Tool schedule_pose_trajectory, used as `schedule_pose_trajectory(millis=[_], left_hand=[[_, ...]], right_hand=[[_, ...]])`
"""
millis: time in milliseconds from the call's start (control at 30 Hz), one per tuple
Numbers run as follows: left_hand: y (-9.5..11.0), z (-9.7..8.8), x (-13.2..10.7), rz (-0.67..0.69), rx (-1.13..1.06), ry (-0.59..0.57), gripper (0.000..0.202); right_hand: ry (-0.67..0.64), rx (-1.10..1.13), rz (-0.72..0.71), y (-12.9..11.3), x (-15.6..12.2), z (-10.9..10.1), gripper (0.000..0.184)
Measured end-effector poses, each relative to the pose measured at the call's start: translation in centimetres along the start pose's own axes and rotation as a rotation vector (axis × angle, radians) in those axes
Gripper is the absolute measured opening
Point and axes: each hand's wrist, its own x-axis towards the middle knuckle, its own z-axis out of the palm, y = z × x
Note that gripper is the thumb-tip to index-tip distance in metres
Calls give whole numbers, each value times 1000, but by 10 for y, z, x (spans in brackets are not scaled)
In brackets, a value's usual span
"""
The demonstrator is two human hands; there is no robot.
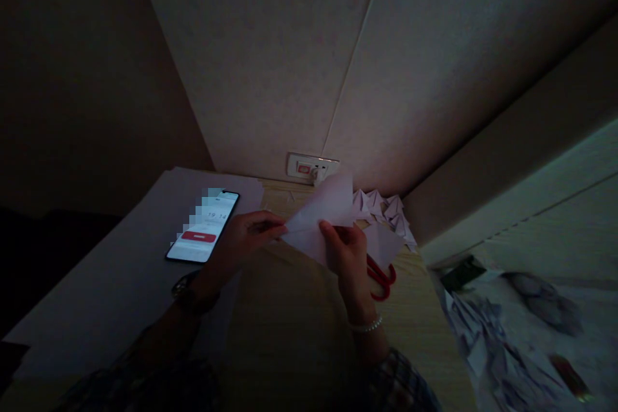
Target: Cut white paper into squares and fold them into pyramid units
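Between my two hands is a sheet of white paper (331,199), raised above the wooden table and partly folded, with a pointed corner toward the left. My left hand (253,232) pinches that corner between thumb and fingers. My right hand (345,248) grips the paper's lower right side, thumb on top; some of its fingers are hidden behind the sheet. Just right of this hand lie scissors with red handles (381,280), their blades hidden. Another piece of white paper (383,244) rests over them.
A lit phone (205,228) lies on large white sheets (140,257) at the left. Several folded paper pieces (381,203) line the table's back right. A wall socket (311,167) with a plug sits behind. More folded papers (492,341) are heaped lower right, beyond the table's edge.
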Motion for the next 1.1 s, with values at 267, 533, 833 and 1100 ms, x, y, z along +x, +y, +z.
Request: schedule_pose_trajectory(millis=[267,533,833,1100], left_hand=[[-1,4,0,-89,-27,-55,17],[3,4,-2,-209,-74,-65,22],[13,4,-3,-212,-61,-60,12],[-2,3,-3,-153,-82,-66,17]], right_hand=[[-86,-29,10,0,-4,4,24],[-43,-8,-47,1,-1,0,18],[-64,8,-48,5,1,0,19],[-108,27,-1,4,2,3,19]])
